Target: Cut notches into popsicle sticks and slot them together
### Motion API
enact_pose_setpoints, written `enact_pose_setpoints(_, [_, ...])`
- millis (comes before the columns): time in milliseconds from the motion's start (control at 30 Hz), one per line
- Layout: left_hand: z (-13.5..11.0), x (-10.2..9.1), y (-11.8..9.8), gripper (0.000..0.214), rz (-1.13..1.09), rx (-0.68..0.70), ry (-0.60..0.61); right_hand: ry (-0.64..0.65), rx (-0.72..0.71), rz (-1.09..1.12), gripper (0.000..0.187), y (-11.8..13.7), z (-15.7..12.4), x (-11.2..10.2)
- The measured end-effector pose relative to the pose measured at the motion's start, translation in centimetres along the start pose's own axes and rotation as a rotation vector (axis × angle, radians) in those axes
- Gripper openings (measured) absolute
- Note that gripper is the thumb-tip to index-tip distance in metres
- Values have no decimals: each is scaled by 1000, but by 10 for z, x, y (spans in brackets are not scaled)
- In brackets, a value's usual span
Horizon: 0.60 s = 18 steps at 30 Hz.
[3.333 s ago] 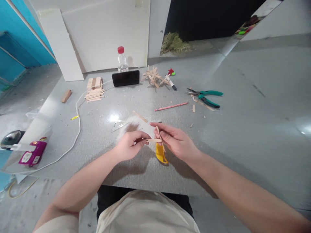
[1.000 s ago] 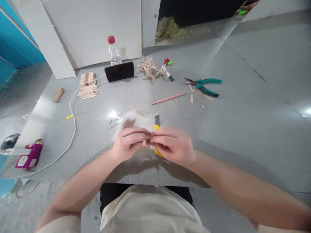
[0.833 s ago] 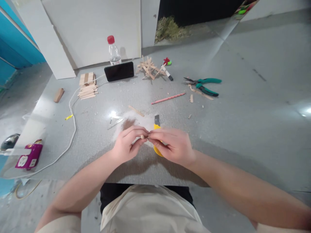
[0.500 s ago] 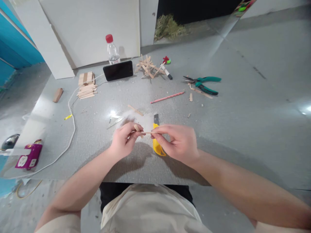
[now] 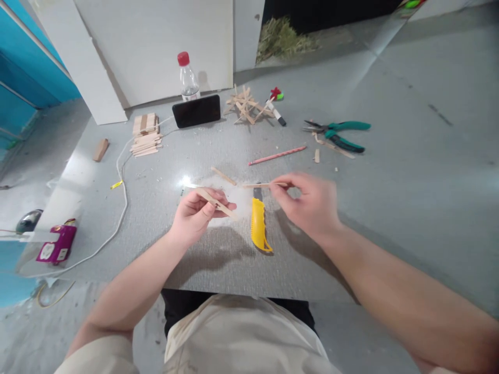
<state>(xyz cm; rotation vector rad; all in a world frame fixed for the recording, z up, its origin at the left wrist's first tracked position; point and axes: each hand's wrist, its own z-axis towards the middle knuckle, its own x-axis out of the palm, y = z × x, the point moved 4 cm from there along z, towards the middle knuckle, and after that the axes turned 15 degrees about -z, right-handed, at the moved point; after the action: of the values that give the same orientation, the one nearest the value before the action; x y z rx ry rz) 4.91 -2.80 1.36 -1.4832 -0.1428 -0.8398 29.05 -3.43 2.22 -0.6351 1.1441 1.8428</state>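
Hands have drawn apart since the frame 0.5 s back; the 2 sticks that met between the fingertips then are now separate, 1 per hand. Judged from this: the pieces are not joined at present, and each can be viewed singly.

Left hand [image 5: 197, 213]: grip closed, thumb pressing the broad stick [image 5: 223, 207] against the fingers; stick lies slantwise, with a small dark spot near its middle, perhaps a notch, too small to be sure. Right hand [image 5: 310, 202]: thumb and forefinger pinch 1 end of the slim stick [image 5: 255, 185]; its free end points left, crossing in view over the blade of the yellow knife [image 5: 258, 223]; whether they touch, cannot tell. Knife lies on the tabletop [image 5: 195, 156] between the hands; pink pencil [image 5: 277, 155] beyond; loose stick [image 5: 223, 175] near the left hand.

Labels: bottle [image 5: 188, 80] has a pale label, text not legible; purple box [image 5: 62, 244] shows a white emblem and a small white patch, no words readable; yellow tag [image 5: 116, 185] on the white cable [image 5: 125, 208], no writing made out.
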Motion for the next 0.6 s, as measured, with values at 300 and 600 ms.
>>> enact_pose_setpoints(300, [-3,6,3,34,-5,-29,77,180,142,-376,10,-59,29,19])
enact_pose_setpoints(600, [-6,18,5,34,-248,-295,40,657,-249,-660,61,47,-44,27])
